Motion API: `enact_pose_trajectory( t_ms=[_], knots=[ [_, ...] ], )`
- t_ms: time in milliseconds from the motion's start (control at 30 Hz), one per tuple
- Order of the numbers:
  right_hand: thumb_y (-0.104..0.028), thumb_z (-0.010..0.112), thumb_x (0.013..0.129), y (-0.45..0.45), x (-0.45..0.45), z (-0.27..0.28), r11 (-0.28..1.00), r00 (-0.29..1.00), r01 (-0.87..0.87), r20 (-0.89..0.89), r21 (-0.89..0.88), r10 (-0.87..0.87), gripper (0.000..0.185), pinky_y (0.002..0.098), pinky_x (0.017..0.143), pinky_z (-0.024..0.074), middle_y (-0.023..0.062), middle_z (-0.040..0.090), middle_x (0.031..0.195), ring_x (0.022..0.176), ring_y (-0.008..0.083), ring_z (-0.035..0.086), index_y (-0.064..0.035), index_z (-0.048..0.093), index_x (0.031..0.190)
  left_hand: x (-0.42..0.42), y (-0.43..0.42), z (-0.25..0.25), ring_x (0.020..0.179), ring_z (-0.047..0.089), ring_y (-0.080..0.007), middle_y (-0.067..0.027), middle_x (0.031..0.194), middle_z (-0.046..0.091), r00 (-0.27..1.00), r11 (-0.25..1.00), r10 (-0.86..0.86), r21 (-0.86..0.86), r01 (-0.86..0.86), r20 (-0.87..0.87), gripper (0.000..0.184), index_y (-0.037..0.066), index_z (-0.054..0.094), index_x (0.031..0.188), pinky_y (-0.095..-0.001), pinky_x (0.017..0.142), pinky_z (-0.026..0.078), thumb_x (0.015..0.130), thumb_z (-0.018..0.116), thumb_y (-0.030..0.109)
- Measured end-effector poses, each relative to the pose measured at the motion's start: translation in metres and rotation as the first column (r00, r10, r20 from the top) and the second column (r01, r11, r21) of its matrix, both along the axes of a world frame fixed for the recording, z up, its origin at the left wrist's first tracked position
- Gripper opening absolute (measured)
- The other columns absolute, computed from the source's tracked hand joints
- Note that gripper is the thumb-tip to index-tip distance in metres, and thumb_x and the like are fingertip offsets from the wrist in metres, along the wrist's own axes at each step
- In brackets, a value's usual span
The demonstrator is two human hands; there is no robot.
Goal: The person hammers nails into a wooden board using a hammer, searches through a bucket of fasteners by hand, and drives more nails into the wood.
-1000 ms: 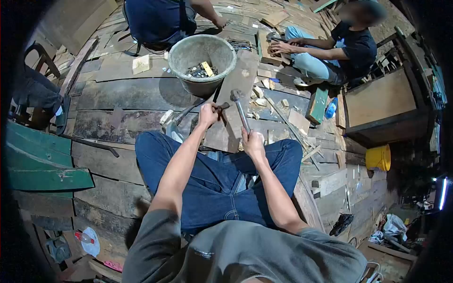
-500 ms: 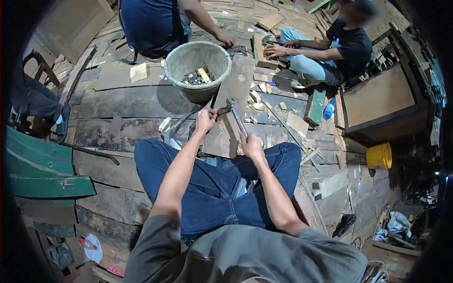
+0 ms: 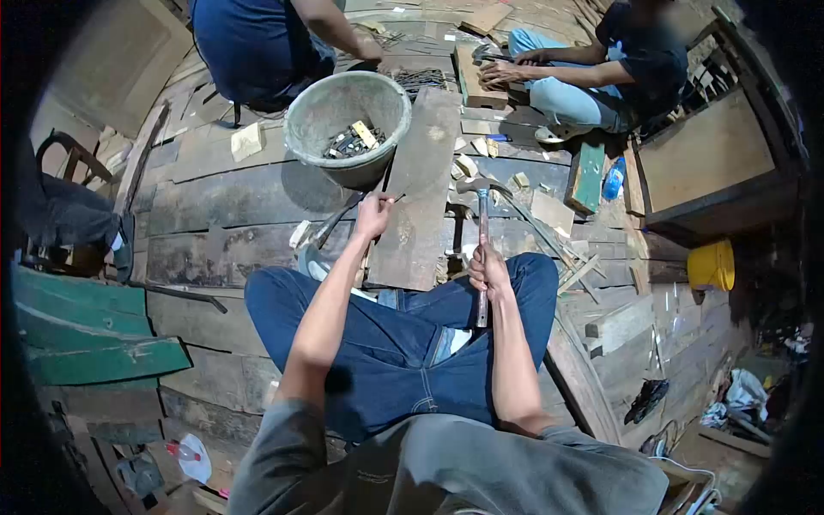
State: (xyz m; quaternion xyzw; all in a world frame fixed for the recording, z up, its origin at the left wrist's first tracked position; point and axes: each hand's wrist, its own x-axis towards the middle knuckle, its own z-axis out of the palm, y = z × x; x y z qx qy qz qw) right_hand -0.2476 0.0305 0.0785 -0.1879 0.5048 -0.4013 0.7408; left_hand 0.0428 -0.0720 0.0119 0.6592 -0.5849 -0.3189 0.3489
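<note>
My right hand (image 3: 487, 271) is wrapped round the handle of a claw hammer (image 3: 482, 225), held upright over my right thigh with its head away from me. My left hand (image 3: 372, 216) is closed in a pinch on a thin dark nail (image 3: 397, 199), which sticks out to the right of the fingers. Under that hand lies a wide wooden board (image 3: 418, 184), running away from me between my knees. Just beyond my left hand stands a grey bucket (image 3: 296, 142) with small metal pieces and a yellowish block inside.
Two people sit ahead; the right one holds a hammer (image 3: 489, 55) at a wooden block (image 3: 474, 81). A pile of nails (image 3: 421, 79) lies past the board. Wood scraps (image 3: 466, 165), a green-painted block (image 3: 585, 178) and a yellow bucket (image 3: 711, 265) are to the right.
The hammer has swung off the board to the right and toward me, away from my left hand. My left hand stays over the board with the nail.
</note>
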Motion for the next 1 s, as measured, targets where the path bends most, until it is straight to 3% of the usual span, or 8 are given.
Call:
enact_pose_trajectory(
  t_ms=[100,133,267,367,533,767,833,1000],
  knots=[
    [-0.055,0.046,0.1,-0.003,-0.002,-0.001,0.999,0.999,0.016,0.032,0.029,-0.017,0.054,0.0238,0.029,0.0176,-0.0076,0.025,0.051,0.035,0.0051,0.023,-0.0176,0.032,0.064,0.002,-0.008,-0.008,0.085,0.066,-0.0247,-0.0145,0.095,0.071,0.989,1.0,-0.006,-0.02,0.003,-0.147,0.032,-0.001,0.068,0.108,-0.0405,0.081,0.051,0.093,0.067,0.027],
    [-0.055,0.047,0.1,-0.004,-0.002,-0.004,0.999,0.999,0.007,0.034,0.033,-0.009,0.054,0.0239,0.029,0.0178,-0.0076,0.024,0.051,0.035,0.0052,0.023,-0.0177,0.032,0.064,0.0,-0.005,0.012,0.075,0.06,-0.0155,-0.0065,0.087,0.068,0.966,0.976,0.048,0.218,0.009,-0.255,0.032,-0.001,0.066,0.11,-0.0339,0.067,0.051,0.095,0.064,0.028],
    [-0.056,0.049,0.099,-0.005,-0.003,-0.012,0.998,0.999,-0.037,0.039,0.045,0.035,0.055,0.0246,0.029,0.0184,-0.0074,0.024,0.05,0.035,0.0053,0.022,-0.0177,0.032,0.064,-0.002,0.004,0.05,0.064,0.045,-0.003,0.001,0.078,0.058,0.728,0.907,0.145,0.384,0.173,-0.67,0.026,0.001,0.062,0.114,-0.017,0.049,0.034,0.097,0.062,0.021],
    [-0.057,0.049,0.098,-0.005,-0.003,-0.009,0.996,0.996,-0.079,0.035,0.045,0.078,0.055,0.0243,0.029,0.0181,-0.0069,0.025,0.051,0.036,0.0051,0.023,-0.0173,0.032,0.065,-0.002,0.006,0.052,0.063,0.047,-0.0039,0.0023,0.08,0.059,0.729,0.911,0.128,0.371,0.182,-0.672,0.023,0.003,0.064,0.111,-0.0192,0.051,0.036,0.097,0.062,0.021],
    [-0.056,0.047,0.1,-0.004,-0.005,-0.011,0.994,0.993,-0.104,0.067,0.026,0.102,0.053,0.0242,0.03,0.0181,-0.0069,0.025,0.052,0.036,0.0048,0.023,-0.0169,0.033,0.066,-0.001,0.006,0.024,0.079,0.067,-0.0154,-0.007,0.086,0.072,0.996,0.996,-0.04,0.075,0.046,-0.077,0.017,0.001,0.069,0.102,-0.0304,0.074,0.051,0.09,0.065,0.013],
    [-0.055,0.048,0.1,-0.005,-0.007,-0.012,0.993,0.99,-0.112,0.093,0.039,0.108,0.052,0.0242,0.03,0.0187,-0.0064,0.027,0.052,0.036,0.005,0.023,-0.0159,0.034,0.068,-0.007,0.021,0.038,0.082,0.07,-0.0336,-0.015,0.082,0.072,0.943,0.987,-0.099,-0.092,0.134,0.318,0.02,0.003,0.066,0.1,-0.044,0.072,0.053,0.09,0.062,0.02],
    [-0.056,0.049,0.099,-0.005,-0.007,-0.016,0.994,0.99,-0.103,0.102,0.038,0.099,0.052,0.0243,0.03,0.0189,-0.0062,0.028,0.052,0.036,0.0051,0.024,-0.0155,0.035,0.069,-0.008,0.021,0.047,0.079,0.067,-0.0402,-0.0166,0.079,0.069,0.788,0.987,-0.056,-0.086,0.137,0.613,0.021,0.004,0.061,0.1,-0.0495,0.071,0.052,0.09,0.063,0.022],
    [-0.057,0.051,0.098,-0.005,-0.007,-0.018,0.994,0.989,-0.101,0.114,0.036,0.096,0.051,0.0244,0.03,0.0192,-0.0055,0.029,0.053,0.036,0.0053,0.025,-0.0142,0.039,0.072,-0.011,0.027,0.055,0.101,0.052,-0.0363,-0.0097,0.125,0.059,0.753,0.888,-0.13,-0.262,0.378,0.645,0.046,0.019,0.063,0.126,-0.043,0.091,0.047,0.082,0.059,0.005]
  ],
)
